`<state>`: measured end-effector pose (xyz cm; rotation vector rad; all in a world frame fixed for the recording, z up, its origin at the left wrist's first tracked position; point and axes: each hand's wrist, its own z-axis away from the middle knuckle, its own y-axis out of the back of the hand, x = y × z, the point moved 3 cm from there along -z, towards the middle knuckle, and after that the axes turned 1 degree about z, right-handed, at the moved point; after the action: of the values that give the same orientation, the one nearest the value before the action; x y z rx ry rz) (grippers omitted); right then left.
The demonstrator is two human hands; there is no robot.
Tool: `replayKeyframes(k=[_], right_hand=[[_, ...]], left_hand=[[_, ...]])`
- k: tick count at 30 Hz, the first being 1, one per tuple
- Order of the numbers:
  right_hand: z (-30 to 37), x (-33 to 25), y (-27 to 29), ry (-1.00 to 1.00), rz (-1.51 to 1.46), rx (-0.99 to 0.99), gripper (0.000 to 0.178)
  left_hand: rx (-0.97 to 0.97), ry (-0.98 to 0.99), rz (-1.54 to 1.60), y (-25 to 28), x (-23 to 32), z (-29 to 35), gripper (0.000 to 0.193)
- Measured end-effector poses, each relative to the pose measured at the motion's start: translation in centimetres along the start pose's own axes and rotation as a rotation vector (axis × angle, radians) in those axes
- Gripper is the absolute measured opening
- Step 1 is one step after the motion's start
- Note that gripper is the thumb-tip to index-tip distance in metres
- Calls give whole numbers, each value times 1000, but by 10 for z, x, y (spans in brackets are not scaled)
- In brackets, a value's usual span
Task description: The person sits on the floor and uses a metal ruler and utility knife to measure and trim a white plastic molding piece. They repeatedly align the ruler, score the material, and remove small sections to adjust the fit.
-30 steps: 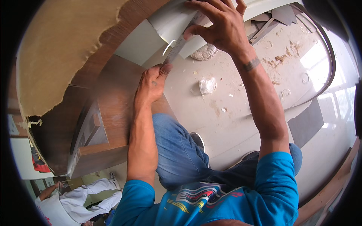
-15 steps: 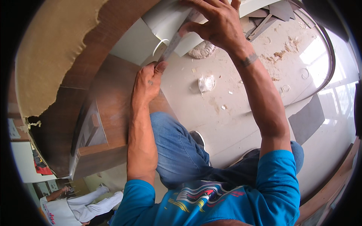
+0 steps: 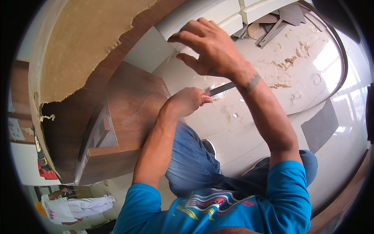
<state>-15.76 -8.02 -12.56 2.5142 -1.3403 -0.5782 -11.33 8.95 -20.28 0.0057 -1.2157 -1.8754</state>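
My left hand (image 3: 186, 102) is closed around the end of a dark grey flat strip (image 3: 221, 89). The strip runs to the right and passes behind my right wrist. Raised above it, my right hand (image 3: 210, 48) has its fingers apart and curved, with nothing visible in them. Left of my left hand stands a brown wood-grain cabinet (image 3: 130, 97) with a wooden block fixed at its edge. A tan sheet with a ragged edge (image 3: 85, 46) covers part of a curved brown panel at the upper left.
Offcuts (image 3: 288, 15) lie piled at the far right, near sawdust (image 3: 290, 61) on the tiled floor. A long dark band (image 3: 344, 58) curves around the right side. A grey sheet (image 3: 321, 126) lies on the floor. Another person (image 3: 74, 208) is at the lower left.
My right hand has let go of the strip and its fingers have spread. My left hand has moved right and nearer, and the strip now points right instead of away from me.
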Motion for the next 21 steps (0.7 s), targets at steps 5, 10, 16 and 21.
replayKeyframes(k=[5,10,16,21], right_hand=[[12,5,-16,-4,-45,52,17],[27,11,-17,-144,-96,80,16],[38,16,-19,-174,-140,75,16],[39,29,6,-195,-343,-258,14]], left_hand=[[46,-73,-2,-2,-10,-2,59],[-25,-25,-47,1,-16,-4,57],[-63,10,-78,1,-9,-1,54],[-97,90,-84,1,-10,1,51]])
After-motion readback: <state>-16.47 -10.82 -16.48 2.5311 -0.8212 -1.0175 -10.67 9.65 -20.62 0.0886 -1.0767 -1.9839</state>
